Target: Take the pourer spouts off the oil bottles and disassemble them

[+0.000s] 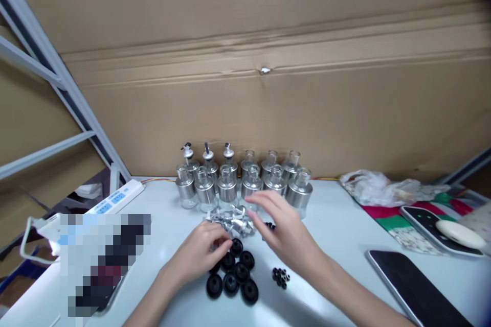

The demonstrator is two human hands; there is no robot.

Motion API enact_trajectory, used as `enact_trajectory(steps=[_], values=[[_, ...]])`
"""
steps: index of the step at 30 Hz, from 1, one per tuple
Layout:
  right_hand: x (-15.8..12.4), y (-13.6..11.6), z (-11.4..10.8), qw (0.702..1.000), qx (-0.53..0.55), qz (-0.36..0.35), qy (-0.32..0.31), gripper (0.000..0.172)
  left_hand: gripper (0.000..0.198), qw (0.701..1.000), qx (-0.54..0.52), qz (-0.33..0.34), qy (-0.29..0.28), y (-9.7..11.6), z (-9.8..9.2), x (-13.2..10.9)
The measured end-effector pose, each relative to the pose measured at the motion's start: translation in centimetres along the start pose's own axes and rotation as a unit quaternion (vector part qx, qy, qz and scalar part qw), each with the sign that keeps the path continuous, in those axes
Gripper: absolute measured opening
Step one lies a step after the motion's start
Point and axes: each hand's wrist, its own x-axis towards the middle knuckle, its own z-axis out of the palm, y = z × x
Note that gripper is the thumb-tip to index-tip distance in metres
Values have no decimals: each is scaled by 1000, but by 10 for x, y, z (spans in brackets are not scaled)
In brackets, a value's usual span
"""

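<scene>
My left hand (203, 246) is curled, thumb against fingers, beside a cluster of black round stoppers (242, 272); whatever lies in its grip is hidden. My right hand (282, 222) hovers over the right end of a pile of silver metal pour spouts (230, 218), thumb and fingers apart, with nothing seen between them. Behind the pile stand two rows of glass bottles with metal bands (229, 190). Three back-row bottles on the left carry spout tops (208, 153); the others show bare necks. Small black pieces (281, 277) lie below my right hand, and more are partly hidden behind it.
A dark phone (416, 286) lies at the right, near another device (429, 227) with a white oval object (460, 235) on it. Plastic bags (383, 189) rest behind. At left are a power strip (115, 199) and a blurred-out patch. Cardboard (268, 112) walls the back.
</scene>
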Motion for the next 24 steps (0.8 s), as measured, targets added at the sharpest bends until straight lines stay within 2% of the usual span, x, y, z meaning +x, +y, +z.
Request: enact_trajectory(steps=[1, 2, 4, 7, 9, 12, 15, 20, 24], values=[[19, 1, -2, 999, -42, 29, 5, 22, 21, 1000, -2, 4, 14, 0, 2, 0], [40, 3, -3, 992, -97, 77, -16, 22, 22, 1000, -2, 7, 27, 0, 3, 1], [81, 8, 0, 985, -135, 107, -24, 23, 25, 999, 2, 9, 52, -2, 7, 1], [130, 16, 17, 969, -176, 161, -57, 28, 29, 996, 12, 13, 82, -4, 11, 0], [150, 21, 32, 960, -187, 192, -78, 29, 30, 995, 21, 18, 95, -4, 12, 0], [163, 26, 49, 957, -183, 209, -86, 30, 29, 993, 35, 24, 107, -3, 10, -1], [167, 30, 51, 962, -171, 204, -59, 30, 27, 987, 21, 44, 152, 1, 4, -2], [169, 27, 17, 981, -138, 125, 53, 22, 15, 945, 2, 116, 305, 19, -26, 13], [163, 9, -19, 976, -104, 41, 185, 26, 17, 900, 52, 116, 416, 40, -55, 37]])
